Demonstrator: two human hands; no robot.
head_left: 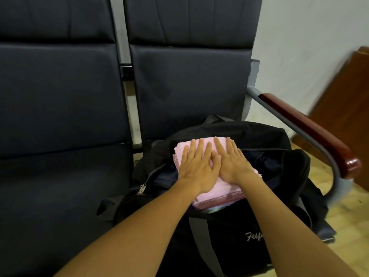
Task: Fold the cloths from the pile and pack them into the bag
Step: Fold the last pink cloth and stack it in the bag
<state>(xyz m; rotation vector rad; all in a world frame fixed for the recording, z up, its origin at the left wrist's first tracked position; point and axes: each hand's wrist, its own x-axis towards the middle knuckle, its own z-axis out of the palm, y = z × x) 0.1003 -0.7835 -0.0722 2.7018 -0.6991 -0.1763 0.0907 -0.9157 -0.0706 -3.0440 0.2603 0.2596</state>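
Both forearms reach in from the bottom edge. Left hand (196,166) and right hand (231,160) lie side by side, fingers straight and spread, pressing flat on the folded pink cloth (217,190). Cloth sits in the unzipped mouth of the black bag (229,236), which rests on the dark seat (60,196) beside the red-brown armrest (307,128).

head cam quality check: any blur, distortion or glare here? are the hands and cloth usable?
Head view: hands, left and right, and the pink cloth are fairly sharp; the wooden furniture at right is smeared by motion blur; wide-angle bending curves the armrest and seat edges; light is dim and even, no glare; the black bag loses detail in shadow.
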